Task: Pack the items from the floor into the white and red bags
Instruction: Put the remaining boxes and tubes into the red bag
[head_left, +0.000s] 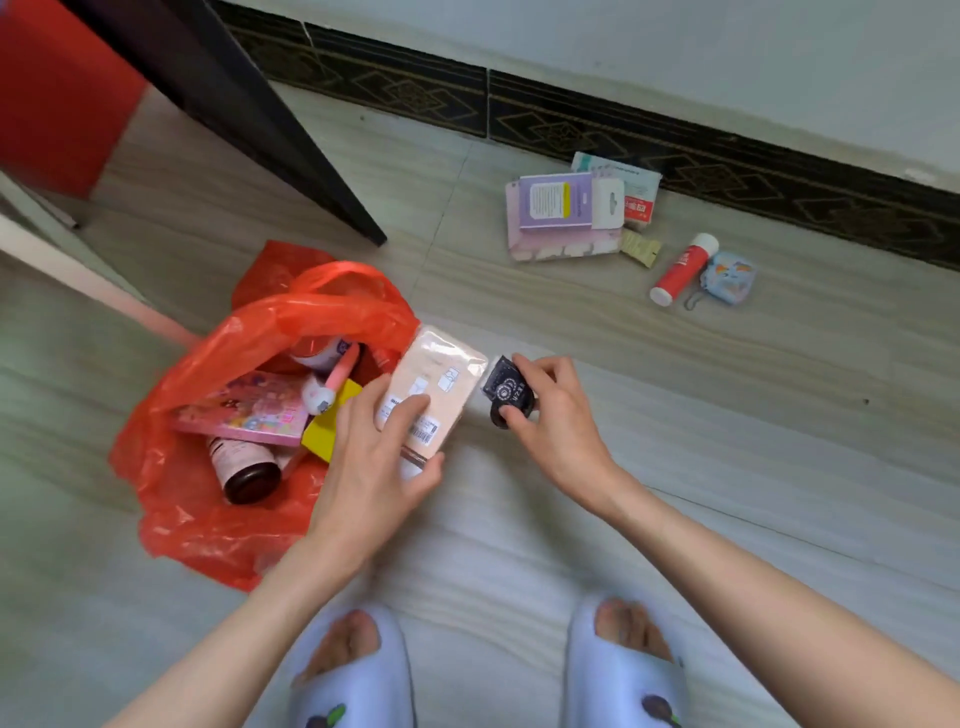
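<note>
Grey tile floor (675, 395), dark patterned skirting far side. Red bag (218, 364) open near left, already stuffed with pink box (244, 413) and brown bottle (244, 467). Left hand (374, 457) holds beige packet (431, 395) at bag's right edge, thumb under, fingers flat on top. Right hand (550, 410) just right of it, fingertips pinching small black pouch (506, 392), wrist bent down. Purple boxes (563, 213) and red tube (683, 267) far right, well apart from hands.
</note>
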